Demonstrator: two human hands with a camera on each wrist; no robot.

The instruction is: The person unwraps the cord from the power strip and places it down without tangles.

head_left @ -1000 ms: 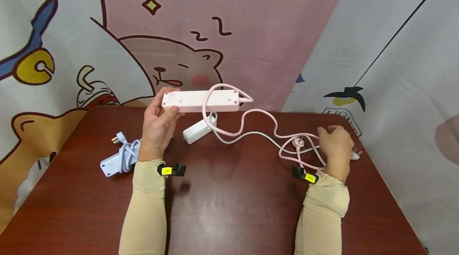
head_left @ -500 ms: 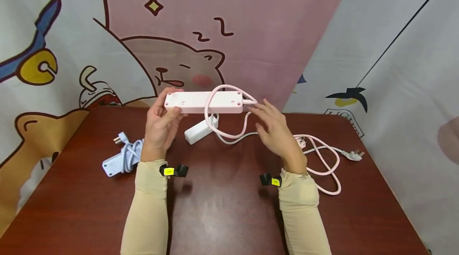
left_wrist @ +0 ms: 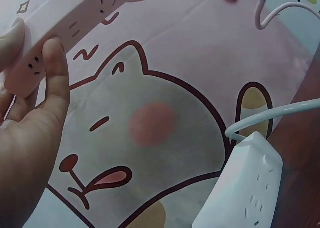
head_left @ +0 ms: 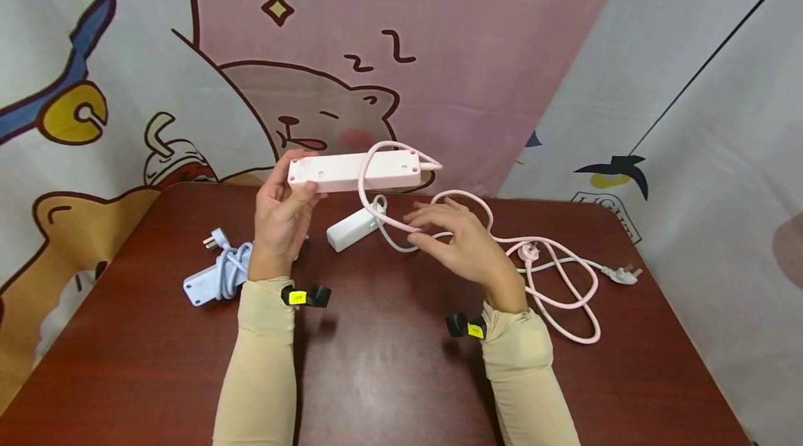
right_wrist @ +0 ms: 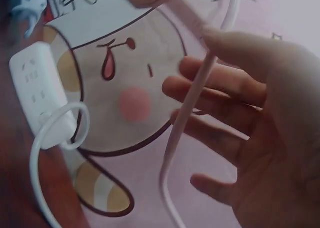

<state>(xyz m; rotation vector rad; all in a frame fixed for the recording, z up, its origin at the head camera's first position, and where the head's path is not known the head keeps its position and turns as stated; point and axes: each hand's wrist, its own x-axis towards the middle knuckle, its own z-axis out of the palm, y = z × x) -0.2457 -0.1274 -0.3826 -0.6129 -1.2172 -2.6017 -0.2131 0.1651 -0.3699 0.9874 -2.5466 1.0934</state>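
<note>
The left hand (head_left: 279,212) grips one end of a long, pale-pink plastic power strip (head_left: 332,173), raised above the reddish-brown table (head_left: 376,369). The right hand (head_left: 463,242), thumb and fingers parted, frames its smooth pink cord (right_wrist: 186,107); contact is unclear.

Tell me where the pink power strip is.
In the head view, the pink power strip is left of centre, its left end held by the left hand, above the white power strip in the picture.
</note>
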